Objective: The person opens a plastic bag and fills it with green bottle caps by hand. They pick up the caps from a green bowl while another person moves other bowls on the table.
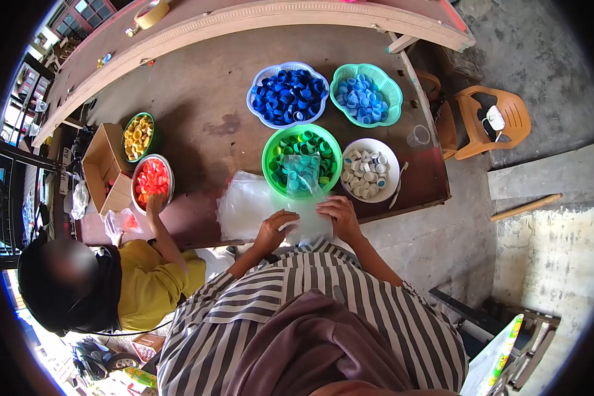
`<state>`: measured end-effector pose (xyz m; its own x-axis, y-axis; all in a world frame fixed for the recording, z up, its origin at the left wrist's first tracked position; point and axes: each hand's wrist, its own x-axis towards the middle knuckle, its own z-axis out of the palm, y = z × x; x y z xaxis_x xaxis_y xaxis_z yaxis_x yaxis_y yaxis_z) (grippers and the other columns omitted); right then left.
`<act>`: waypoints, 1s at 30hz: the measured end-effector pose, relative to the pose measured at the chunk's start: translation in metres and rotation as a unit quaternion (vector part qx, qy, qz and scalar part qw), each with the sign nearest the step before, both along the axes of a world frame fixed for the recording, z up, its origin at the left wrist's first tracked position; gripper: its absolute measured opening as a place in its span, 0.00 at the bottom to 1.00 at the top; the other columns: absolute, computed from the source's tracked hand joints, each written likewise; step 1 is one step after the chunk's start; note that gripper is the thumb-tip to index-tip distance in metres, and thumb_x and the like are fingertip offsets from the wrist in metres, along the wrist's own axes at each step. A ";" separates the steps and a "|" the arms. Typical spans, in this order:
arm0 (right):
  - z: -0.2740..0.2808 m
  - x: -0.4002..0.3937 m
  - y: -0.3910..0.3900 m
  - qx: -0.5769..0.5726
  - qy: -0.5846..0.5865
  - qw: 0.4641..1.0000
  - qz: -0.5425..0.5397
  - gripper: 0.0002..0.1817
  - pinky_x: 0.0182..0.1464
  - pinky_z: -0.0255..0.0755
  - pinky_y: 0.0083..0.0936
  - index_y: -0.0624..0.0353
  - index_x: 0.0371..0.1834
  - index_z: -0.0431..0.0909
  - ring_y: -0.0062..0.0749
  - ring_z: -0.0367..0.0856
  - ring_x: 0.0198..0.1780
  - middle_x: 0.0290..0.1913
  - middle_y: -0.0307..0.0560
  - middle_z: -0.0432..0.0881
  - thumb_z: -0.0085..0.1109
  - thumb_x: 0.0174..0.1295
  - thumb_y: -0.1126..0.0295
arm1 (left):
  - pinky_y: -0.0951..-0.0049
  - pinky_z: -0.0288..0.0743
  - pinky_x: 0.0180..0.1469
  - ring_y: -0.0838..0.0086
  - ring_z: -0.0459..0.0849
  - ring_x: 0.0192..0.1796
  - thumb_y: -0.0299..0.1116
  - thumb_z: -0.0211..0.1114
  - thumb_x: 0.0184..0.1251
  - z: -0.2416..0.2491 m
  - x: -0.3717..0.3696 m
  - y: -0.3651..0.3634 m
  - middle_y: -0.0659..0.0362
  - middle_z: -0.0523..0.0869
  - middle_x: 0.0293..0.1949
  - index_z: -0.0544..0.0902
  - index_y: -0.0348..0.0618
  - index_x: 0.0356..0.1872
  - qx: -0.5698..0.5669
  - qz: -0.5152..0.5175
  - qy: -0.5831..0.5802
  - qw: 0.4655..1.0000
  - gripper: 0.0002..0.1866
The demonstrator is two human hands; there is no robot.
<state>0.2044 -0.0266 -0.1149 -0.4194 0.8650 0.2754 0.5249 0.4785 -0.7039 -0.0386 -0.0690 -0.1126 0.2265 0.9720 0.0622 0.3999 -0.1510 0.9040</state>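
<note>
While the big brown table (pixel 204 112) fills the top of the frame, a clear plastic bag (pixel 305 198) stands in the middle, long way up and down, with a few green caps inside. The left hand (pixel 275 228) and right hand (pixel 338 212) pinch its bottom end, fingers closed on it, right a bit nearer. Just above sits the green bowl (pixel 270 148), the white bowl (pixel 391 158) to its right. At left, another person's hand (pixel 154 203) reaches the red bowl (pixel 167 166).
</note>
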 end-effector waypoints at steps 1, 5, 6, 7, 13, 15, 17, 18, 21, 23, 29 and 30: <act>-0.008 0.003 -0.002 -0.002 -0.012 1.000 0.005 0.16 0.60 0.65 0.36 0.48 0.45 0.84 0.36 0.75 0.58 0.48 0.32 0.85 0.63 0.51 0.76 | 0.59 0.76 0.57 0.59 0.84 0.50 0.25 0.72 0.53 -0.015 -0.004 -0.001 0.56 0.85 0.49 0.86 0.44 0.45 0.062 -0.030 0.017 0.997 0.16; -0.001 -0.003 -0.004 -0.027 -0.002 1.000 0.008 0.17 0.59 0.65 0.35 0.50 0.44 0.84 0.35 0.76 0.57 0.48 0.34 0.85 0.60 0.51 0.78 | 0.62 0.77 0.57 0.58 0.84 0.51 0.22 0.71 0.53 -0.012 -0.002 -0.004 0.55 0.85 0.49 0.85 0.43 0.45 0.049 -0.020 0.012 0.999 0.16; 0.003 -0.003 0.000 -0.009 -0.006 1.000 0.000 0.16 0.57 0.66 0.35 0.51 0.43 0.84 0.36 0.77 0.55 0.47 0.37 0.85 0.60 0.51 0.78 | 0.62 0.77 0.57 0.58 0.84 0.51 0.22 0.71 0.53 -0.005 0.000 -0.001 0.55 0.85 0.49 0.85 0.43 0.45 0.050 -0.019 0.010 0.999 0.16; 0.006 -0.004 0.005 0.008 -0.010 1.000 -0.009 0.15 0.55 0.68 0.35 0.52 0.43 0.84 0.37 0.78 0.53 0.45 0.39 0.85 0.59 0.52 0.78 | 0.62 0.77 0.57 0.58 0.84 0.50 0.21 0.70 0.53 0.001 0.003 0.004 0.55 0.85 0.49 0.85 0.43 0.44 0.080 0.018 0.019 0.996 0.15; 0.077 -0.022 0.060 0.001 0.049 0.998 -0.031 0.09 0.41 0.72 0.37 0.59 0.42 0.83 0.48 0.80 0.40 0.37 0.51 0.82 0.57 0.59 0.77 | 0.66 0.78 0.51 0.63 0.86 0.46 0.23 0.70 0.57 0.052 -0.004 0.059 0.53 0.87 0.44 0.86 0.42 0.42 0.148 0.046 -0.013 0.988 0.11; 0.094 -0.026 0.077 0.023 0.064 0.997 -0.046 0.08 0.39 0.71 0.38 0.60 0.42 0.82 0.49 0.79 0.37 0.35 0.54 0.81 0.56 0.61 0.77 | 0.68 0.79 0.48 0.66 0.86 0.43 0.25 0.69 0.60 0.076 -0.004 0.077 0.53 0.88 0.41 0.86 0.42 0.42 0.095 0.062 -0.088 0.990 0.09; 0.106 -0.029 0.091 0.043 0.077 0.995 -0.047 0.07 0.39 0.73 0.33 0.62 0.42 0.82 0.44 0.82 0.36 0.35 0.54 0.83 0.57 0.64 0.74 | 0.72 0.78 0.43 0.72 0.87 0.37 0.31 0.65 0.67 0.098 -0.005 0.091 0.53 0.89 0.34 0.87 0.42 0.42 0.042 0.126 -0.072 0.989 0.07; 0.118 -0.033 0.096 -0.037 0.125 0.990 -0.047 0.08 0.40 0.74 0.30 0.63 0.43 0.81 0.39 0.83 0.36 0.35 0.53 0.84 0.57 0.66 0.72 | 0.73 0.78 0.40 0.76 0.86 0.33 0.36 0.63 0.70 0.094 -0.006 0.103 0.54 0.89 0.31 0.87 0.40 0.42 0.079 0.120 -0.084 0.986 0.11; 0.118 -0.035 0.117 -0.129 0.201 0.971 -0.028 0.11 0.43 0.76 0.22 0.68 0.44 0.80 0.28 0.85 0.38 0.37 0.51 0.87 0.57 0.69 0.69 | 0.74 0.78 0.39 0.76 0.87 0.33 0.37 0.64 0.69 0.096 -0.006 0.123 0.54 0.90 0.32 0.87 0.36 0.41 0.034 0.111 -0.142 0.983 0.13; 0.118 -0.034 0.123 -0.144 0.249 0.958 -0.014 0.11 0.44 0.76 0.23 0.69 0.44 0.80 0.28 0.86 0.39 0.38 0.50 0.87 0.57 0.69 0.69 | 0.75 0.78 0.39 0.77 0.87 0.33 0.38 0.65 0.69 0.105 -0.003 0.127 0.54 0.89 0.31 0.86 0.33 0.41 0.051 0.114 -0.144 0.982 0.15; 0.103 -0.012 0.088 -0.121 0.224 0.967 -0.017 0.12 0.44 0.77 0.26 0.66 0.46 0.81 0.29 0.85 0.37 0.38 0.50 0.87 0.59 0.68 0.68 | 0.73 0.77 0.41 0.74 0.87 0.35 0.35 0.68 0.65 0.104 -0.006 0.095 0.53 0.89 0.33 0.86 0.36 0.41 0.029 0.111 -0.085 0.990 0.11; 0.093 -0.008 0.078 -0.124 0.156 0.980 -0.023 0.12 0.44 0.76 0.27 0.64 0.46 0.82 0.31 0.85 0.36 0.38 0.50 0.87 0.60 0.67 0.67 | 0.71 0.77 0.44 0.70 0.86 0.38 0.33 0.69 0.64 0.092 -0.002 0.084 0.52 0.88 0.35 0.86 0.37 0.40 0.060 0.106 -0.074 0.990 0.10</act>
<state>0.1968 0.0510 -0.0223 -0.3083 0.9372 0.1631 0.2832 0.2540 -0.9248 -0.0406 0.0152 -0.0207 -0.0026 0.9803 0.1975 0.2994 -0.1877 0.9355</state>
